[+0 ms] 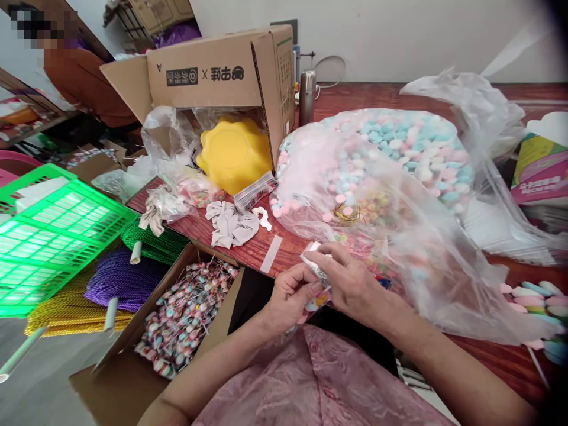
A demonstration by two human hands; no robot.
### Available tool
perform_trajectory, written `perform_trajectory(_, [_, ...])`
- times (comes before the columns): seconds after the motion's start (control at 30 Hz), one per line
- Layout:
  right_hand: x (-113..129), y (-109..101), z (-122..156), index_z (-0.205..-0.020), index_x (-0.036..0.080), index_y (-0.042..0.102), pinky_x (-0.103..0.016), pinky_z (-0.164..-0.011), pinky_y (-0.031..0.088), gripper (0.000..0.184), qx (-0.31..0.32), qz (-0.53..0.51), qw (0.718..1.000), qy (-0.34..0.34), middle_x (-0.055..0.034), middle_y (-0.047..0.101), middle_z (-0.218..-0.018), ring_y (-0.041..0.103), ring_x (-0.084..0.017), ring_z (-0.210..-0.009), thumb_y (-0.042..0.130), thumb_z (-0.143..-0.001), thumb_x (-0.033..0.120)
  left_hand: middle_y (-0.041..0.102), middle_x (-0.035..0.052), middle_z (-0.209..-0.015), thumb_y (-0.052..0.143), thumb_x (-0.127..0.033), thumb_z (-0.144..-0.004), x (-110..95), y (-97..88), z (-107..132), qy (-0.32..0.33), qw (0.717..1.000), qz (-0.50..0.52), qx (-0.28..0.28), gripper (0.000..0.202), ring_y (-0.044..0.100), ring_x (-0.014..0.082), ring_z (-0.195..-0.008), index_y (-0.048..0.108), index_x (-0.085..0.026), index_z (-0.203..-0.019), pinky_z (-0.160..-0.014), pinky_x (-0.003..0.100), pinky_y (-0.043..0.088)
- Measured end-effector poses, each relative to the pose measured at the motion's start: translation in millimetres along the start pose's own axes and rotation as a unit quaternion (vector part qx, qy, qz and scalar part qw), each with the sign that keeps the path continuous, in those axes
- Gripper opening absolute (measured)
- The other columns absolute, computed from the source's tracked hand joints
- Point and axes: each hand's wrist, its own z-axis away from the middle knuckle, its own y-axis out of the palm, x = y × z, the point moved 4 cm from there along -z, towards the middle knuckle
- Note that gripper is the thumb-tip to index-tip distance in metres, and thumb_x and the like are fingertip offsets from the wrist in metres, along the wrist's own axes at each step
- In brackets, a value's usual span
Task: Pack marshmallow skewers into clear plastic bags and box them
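Observation:
My left hand and my right hand meet at the front edge of the red table. Together they pinch a small clear wrapper with a pastel sweet in it. Both hands have their fingers closed on it. Just behind them lies a large clear plastic bag full of pink, blue and white sweets. Below my left arm an open cardboard box holds many wrapped sweets on sticks.
A tipped cardboard box with a yellow bowl stands at the back. Crumpled white cloth lies on the table. A green plastic basket and spools of cord are at left. Loose pastel sweets lie right.

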Motion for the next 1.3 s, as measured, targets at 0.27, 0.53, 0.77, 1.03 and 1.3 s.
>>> perform_trajectory(0.27, [-21, -6, 8, -0.138, 0.028, 0.043, -0.038, -0.087, 0.05, 0.047, -0.144, -0.092, 0.978, 0.12, -0.0095, 0.051, -0.121, 0.055, -0.019, -0.101, 0.045, -0.093, 0.017, 0.051, -0.0069, -0.051, 0.068, -0.044, -0.082, -6, -13.4, -13, 0.07, 0.993, 0.065, -0.067, 0.031, 0.039, 0.0046, -0.03, 0.052, -0.018, -0.074, -0.03, 0.016, 0.029])
perform_trajectory(0.53, [-10, 19, 24, -0.081, 0.021, 0.066, -0.027, -0.066, 0.046, 0.005, -0.197, -0.179, 0.939, 0.216, -0.002, 0.059, -0.082, 0.056, -0.015, -0.074, 0.064, -0.085, 0.022, 0.056, -0.0013, -0.078, 0.07, -0.03, -0.083, -24, 5.6, -24, 0.204, 0.973, 0.065, -0.091, 0.02, 0.055, 0.0072, -0.072, 0.062, -0.016, -0.07, -0.072, 0.02, 0.049])
perform_trajectory(0.77, [-19, 12, 23, -0.085, 0.024, 0.073, -0.025, -0.066, 0.049, 0.014, -0.26, -0.239, 0.917, 0.186, -0.0019, 0.063, -0.084, 0.06, -0.014, -0.076, 0.062, -0.085, 0.015, 0.066, 0.0053, -0.106, 0.069, -0.038, -0.085, -7, 2.6, -17, 0.073, 0.994, 0.075, 0.009, 0.034, 0.059, 0.0159, -0.098, 0.067, -0.022, -0.115, -0.093, 0.03, 0.045])
perform_trajectory(1.03, [-9, 5, 25, -0.078, 0.021, 0.068, -0.027, -0.063, 0.049, 0.01, -0.331, -0.157, 0.912, 0.184, -0.0018, 0.062, -0.079, 0.06, -0.014, -0.072, 0.063, -0.084, 0.015, 0.063, 0.003, -0.079, 0.069, -0.048, -0.081, -5, 9.3, -14, 0.018, 0.997, 0.04, 0.058, 0.037, 0.053, 0.0116, -0.074, 0.073, -0.012, -0.087, -0.074, 0.024, 0.042])
perform_trajectory(1.3, [-17, 2, 25, -0.086, 0.025, 0.07, -0.033, -0.072, 0.051, 0.011, -0.347, -0.148, 0.907, 0.186, -0.0027, 0.067, -0.085, 0.063, -0.018, -0.08, 0.062, -0.085, 0.017, 0.066, 0.0033, -0.08, 0.079, -0.037, -0.072, -4, 16.8, -20, -0.036, 0.987, 0.147, 0.062, 0.032, 0.058, 0.0104, -0.07, 0.07, -0.012, -0.09, -0.07, 0.022, 0.045])
